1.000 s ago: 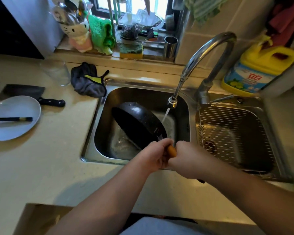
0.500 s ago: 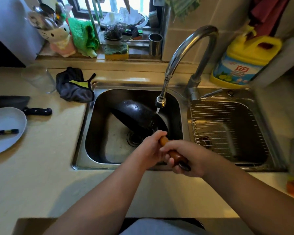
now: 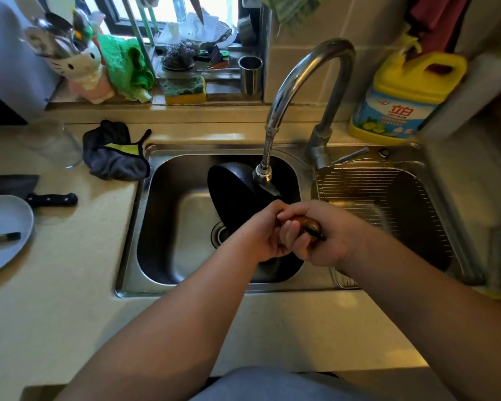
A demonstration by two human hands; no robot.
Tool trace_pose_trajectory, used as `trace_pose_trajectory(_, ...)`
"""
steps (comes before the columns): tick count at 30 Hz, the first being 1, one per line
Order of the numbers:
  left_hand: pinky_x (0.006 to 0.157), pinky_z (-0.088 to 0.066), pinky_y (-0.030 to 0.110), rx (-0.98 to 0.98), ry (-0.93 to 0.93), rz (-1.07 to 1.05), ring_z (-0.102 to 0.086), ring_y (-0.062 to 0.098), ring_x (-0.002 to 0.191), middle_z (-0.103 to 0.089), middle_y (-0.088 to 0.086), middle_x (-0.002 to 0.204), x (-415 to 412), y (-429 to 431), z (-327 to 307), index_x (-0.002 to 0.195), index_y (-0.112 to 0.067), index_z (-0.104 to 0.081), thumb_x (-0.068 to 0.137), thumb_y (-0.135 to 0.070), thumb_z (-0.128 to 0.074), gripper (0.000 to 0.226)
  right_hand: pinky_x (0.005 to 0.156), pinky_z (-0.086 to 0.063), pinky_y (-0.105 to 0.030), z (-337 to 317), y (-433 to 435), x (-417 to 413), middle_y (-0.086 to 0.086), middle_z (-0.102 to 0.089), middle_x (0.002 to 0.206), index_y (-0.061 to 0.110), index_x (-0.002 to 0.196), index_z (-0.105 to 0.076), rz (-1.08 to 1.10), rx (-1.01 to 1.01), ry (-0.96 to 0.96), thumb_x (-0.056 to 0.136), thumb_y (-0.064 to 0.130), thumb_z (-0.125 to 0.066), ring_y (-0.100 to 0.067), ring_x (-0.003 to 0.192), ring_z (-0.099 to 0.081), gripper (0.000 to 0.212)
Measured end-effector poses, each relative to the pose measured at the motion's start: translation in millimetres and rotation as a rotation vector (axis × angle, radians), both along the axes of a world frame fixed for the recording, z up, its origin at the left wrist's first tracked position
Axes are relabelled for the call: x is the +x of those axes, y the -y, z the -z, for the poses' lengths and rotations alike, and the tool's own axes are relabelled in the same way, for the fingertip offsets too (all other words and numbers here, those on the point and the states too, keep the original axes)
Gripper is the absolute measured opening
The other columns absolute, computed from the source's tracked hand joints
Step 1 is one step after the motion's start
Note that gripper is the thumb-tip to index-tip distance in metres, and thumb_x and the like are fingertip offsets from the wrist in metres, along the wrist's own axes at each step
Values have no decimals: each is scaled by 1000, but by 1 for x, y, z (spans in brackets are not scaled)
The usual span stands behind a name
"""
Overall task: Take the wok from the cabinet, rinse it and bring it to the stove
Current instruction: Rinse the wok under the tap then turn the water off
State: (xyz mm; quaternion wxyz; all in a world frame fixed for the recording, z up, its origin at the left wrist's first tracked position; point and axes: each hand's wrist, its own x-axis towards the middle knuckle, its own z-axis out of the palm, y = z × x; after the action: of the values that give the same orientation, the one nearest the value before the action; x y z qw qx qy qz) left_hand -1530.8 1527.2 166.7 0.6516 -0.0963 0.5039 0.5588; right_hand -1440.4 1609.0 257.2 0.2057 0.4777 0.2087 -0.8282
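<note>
A black wok (image 3: 235,195) stands tilted steeply on its edge inside the left basin of the steel sink (image 3: 168,227), its outer side toward me, just under the faucet nozzle (image 3: 263,172). Both hands grip its brown wooden handle (image 3: 308,224). My left hand (image 3: 262,230) holds the part nearer the pan, and my right hand (image 3: 327,230) wraps the handle's end. The hands hide where the handle joins the pan. I cannot tell whether water is running.
A wire rack (image 3: 382,204) covers the right basin. A yellow detergent jug (image 3: 405,96) stands behind it. Left of the sink lie a dark cloth (image 3: 113,151), a glass (image 3: 52,143), a cleaver (image 3: 26,192) and a plate (image 3: 3,227) with a chopstick.
The wok has been tipped further up on its edge and shifted right under the nozzle. Both hands stay on the handle and have risen slightly.
</note>
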Motion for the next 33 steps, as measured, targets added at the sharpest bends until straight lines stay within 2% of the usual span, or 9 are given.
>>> trace_pose_trajectory(4, 44, -54, 21, 19, 21, 16, -62, 15, 42, -63, 4, 52, -1, -1, -3, 84, -9, -57, 90, -31, -55, 24, 25, -41, -18, -1, -2, 0, -9, -59, 51, 1, 108, -50, -64, 69, 8, 91, 14, -58, -13, 34, -59, 23)
trace_pose_trajectory(8, 36, -47, 18, 79, 53, 9, -58, 16, 35, -61, 7, 51, -4, 5, 0, 88, -6, -53, 92, -29, -52, 24, 26, -40, -17, 1, 6, 0, -6, -61, 51, 2, 109, -53, -205, 292, -3, 90, 11, -60, -10, 35, -58, 22)
trace_pose_trajectory(12, 46, -51, 26, 148, 38, -6, -60, 19, 47, -59, 5, 53, -7, 12, 4, 85, -8, -50, 90, -31, -52, 24, 30, -42, -18, 2, 15, -1, -3, -60, 50, 5, 96, -56, -334, 464, -19, 89, 9, -62, -9, 35, -57, 10)
trace_pose_trajectory(15, 49, -52, 26, 160, 8, -22, -57, 18, 53, -55, 3, 62, -9, 17, 4, 83, -11, -53, 93, -32, -51, 23, 31, -42, -18, 5, 17, -3, -4, -59, 54, 5, 102, -54, -405, 542, -17, 88, 7, -63, -10, 36, -57, 16)
trace_pose_trajectory(18, 51, -53, 26, 143, -26, -44, -56, 17, 60, -55, 4, 72, -10, 23, 3, 93, -12, -56, 95, -32, -50, 22, 33, -42, -18, 5, 18, -4, -9, -58, 67, 4, 108, -53, -496, 621, -29, 87, 6, -64, -10, 35, -56, 24)
trace_pose_trajectory(22, 56, -55, 28, 98, -53, -41, -64, 16, 60, -67, 4, 69, -9, 33, 6, 105, -9, -58, 97, -33, -51, 26, 36, -44, -18, 7, 16, -4, -10, -58, 71, 5, 107, -54, -665, 767, -52, 86, 8, -65, -9, 34, -57, 24)
trace_pose_trajectory(24, 53, -56, 28, 102, -54, -44, -67, 16, 58, -70, 6, 67, -10, 37, 8, 107, -7, -57, 98, -32, -51, 27, 41, -48, -21, 10, 17, -3, -9, -60, 72, 7, 103, -55, -781, 853, -59, 86, 12, -65, -10, 39, -59, 21)
trace_pose_trajectory(27, 51, -57, 27, 102, -51, -68, -71, 17, 59, -73, 8, 71, -10, 43, 12, 104, -5, -60, 98, -29, -51, 26, 59, -53, -34, 18, 22, -1, -10, -62, 75, 5, 106, -56, -887, 944, -80, 85, 15, -64, -15, 50, -61, 25)
trace_pose_trajectory(33, 55, -58, 26, 65, -64, -96, -74, 15, 66, -77, 8, 78, -1, 48, 16, 100, -4, -64, 98, -23, -54, 22, 56, -57, -36, 32, 35, 18, -10, -64, 81, 14, 103, -52, -995, 1086, -58, 81, 19, -60, -18, 53, -66, 23)
